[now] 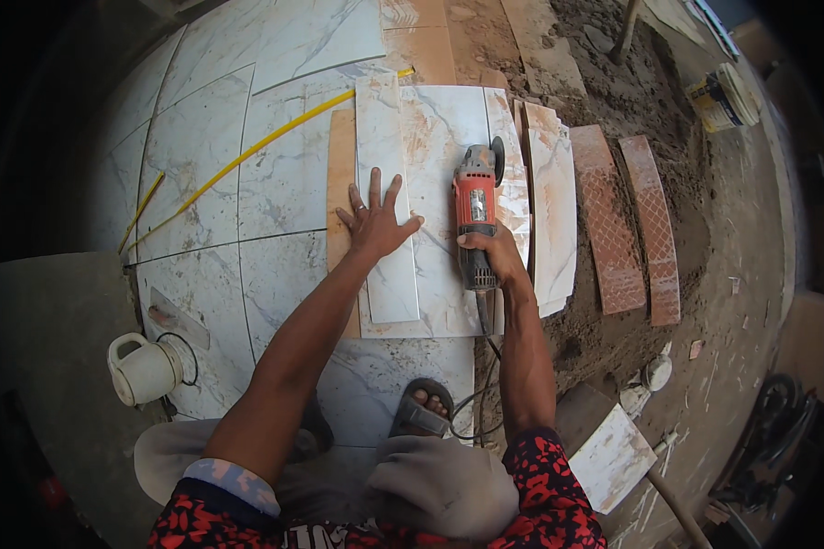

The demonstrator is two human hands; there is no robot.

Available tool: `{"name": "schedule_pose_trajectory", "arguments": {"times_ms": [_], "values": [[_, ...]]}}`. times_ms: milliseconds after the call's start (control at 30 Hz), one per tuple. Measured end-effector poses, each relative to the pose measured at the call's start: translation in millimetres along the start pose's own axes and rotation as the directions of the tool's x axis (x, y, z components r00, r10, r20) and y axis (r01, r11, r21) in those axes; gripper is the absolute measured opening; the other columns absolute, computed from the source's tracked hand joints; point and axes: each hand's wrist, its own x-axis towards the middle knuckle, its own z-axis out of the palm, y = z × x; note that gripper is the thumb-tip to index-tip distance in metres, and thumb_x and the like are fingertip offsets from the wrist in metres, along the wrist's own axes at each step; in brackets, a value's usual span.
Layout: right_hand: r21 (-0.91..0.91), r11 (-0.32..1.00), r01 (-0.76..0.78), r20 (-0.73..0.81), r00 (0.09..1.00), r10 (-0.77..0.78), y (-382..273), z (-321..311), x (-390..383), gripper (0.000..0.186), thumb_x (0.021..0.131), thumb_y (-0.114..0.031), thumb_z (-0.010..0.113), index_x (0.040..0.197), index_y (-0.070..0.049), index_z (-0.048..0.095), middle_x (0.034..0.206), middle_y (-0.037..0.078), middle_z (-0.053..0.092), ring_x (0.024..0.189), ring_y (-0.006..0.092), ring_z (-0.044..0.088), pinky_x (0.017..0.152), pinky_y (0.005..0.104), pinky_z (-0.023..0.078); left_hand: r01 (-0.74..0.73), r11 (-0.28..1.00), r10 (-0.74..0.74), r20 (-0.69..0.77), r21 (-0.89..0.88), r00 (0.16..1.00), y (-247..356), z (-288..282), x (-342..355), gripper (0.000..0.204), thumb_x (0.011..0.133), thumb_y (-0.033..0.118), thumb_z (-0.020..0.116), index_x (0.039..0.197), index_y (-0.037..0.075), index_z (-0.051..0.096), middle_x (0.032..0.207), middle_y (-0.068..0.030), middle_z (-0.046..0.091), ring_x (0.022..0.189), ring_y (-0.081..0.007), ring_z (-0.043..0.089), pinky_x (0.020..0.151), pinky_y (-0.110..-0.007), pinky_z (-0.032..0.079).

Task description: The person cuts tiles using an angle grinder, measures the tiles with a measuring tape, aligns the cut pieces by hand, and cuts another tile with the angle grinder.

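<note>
Near the edge of the tiled floor (201, 156), at the border of bare earth: tile cutting under way. Left hand (373, 222) open, fingers spread, pressed flat on a narrow marble-patterned tile strip (382, 183) lying upon a larger tile (444, 165). Right hand (492, 252) closed around the rear grip of an orange angle grinder (475, 215), disc end pointing away from the body, resting on the larger tile just beside the strip; cord trailing back past a sandalled foot (421, 407). Apparent step: strip held steady, grinder positioned for a cut. Next move likely to call for firm downward pressure from the left hand, fingers kept apart from the disc, and a straight, steady guide of the tool. Further cut pieces (554, 210) to the right; yellow tape measure (265, 142) across the floor; white jug (142, 368) lower left.
</note>
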Motion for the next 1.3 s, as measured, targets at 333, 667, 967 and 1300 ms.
{"name": "schedule_pose_trajectory", "arguments": {"times_ms": [333, 667, 967, 1300], "values": [[-0.032, 0.999, -0.002, 0.003, 1.0, 0.002, 6, -2, -4, 0.05, 0.065, -0.017, 0.074, 0.109, -0.002, 0.057, 0.085, 0.008, 0.063, 0.066, 0.0187, 0.062, 0.062, 0.0314, 0.052, 0.021, 1.0, -0.02, 0.029, -0.006, 0.999, 4, -4, -2, 0.094, 0.079, 0.063, 0.065, 0.155, 0.03, 0.021, 0.165, -0.0049, -0.004, 0.145, -0.0513, 0.0, 0.107, -0.078, 0.008], [-0.025, 0.999, -0.028, 0.002, 1.0, 0.028, 3, 3, -18, 0.049, 0.063, -0.018, 0.076, 0.106, -0.001, 0.061, 0.089, 0.006, 0.063, 0.078, 0.0181, 0.059, 0.073, 0.0304, 0.047, 0.008, 1.0, -0.008, -0.005, 0.002, 1.0, -2, 0, -2, 0.096, 0.078, 0.064, 0.065, 0.156, 0.03, 0.02, 0.165, -0.0032, -0.004, 0.145, -0.0531, 0.0, 0.104, -0.08, 0.011], [-0.021, 0.999, -0.049, -0.01, 0.999, 0.049, 6, 2, -15, 0.05, 0.063, -0.018, 0.075, 0.108, -0.001, 0.061, 0.089, 0.007, 0.063, 0.078, 0.0184, 0.058, 0.073, 0.0301, 0.047, 0.001, 1.0, -0.001, -0.016, -0.02, 1.0, -1, 3, -1, 0.097, 0.077, 0.063, 0.065, 0.156, 0.03, 0.02, 0.165, -0.0031, -0.004, 0.145, -0.0535, 0.0, 0.104, -0.081, 0.008], [0.029, 0.997, -0.074, 0.006, 0.997, 0.074, 9, -1, -17, 0.056, 0.063, -0.017, 0.075, 0.113, 0.0, 0.06, 0.092, 0.008, 0.063, 0.08, 0.0197, 0.059, 0.075, 0.031, 0.047, -0.001, 1.0, 0.001, -0.003, -0.028, 1.0, 1, 1, -1, 0.098, 0.077, 0.064, 0.065, 0.156, 0.03, 0.019, 0.165, -0.0028, -0.005, 0.145, -0.0528, -0.002, 0.104, -0.081, 0.007]]}}
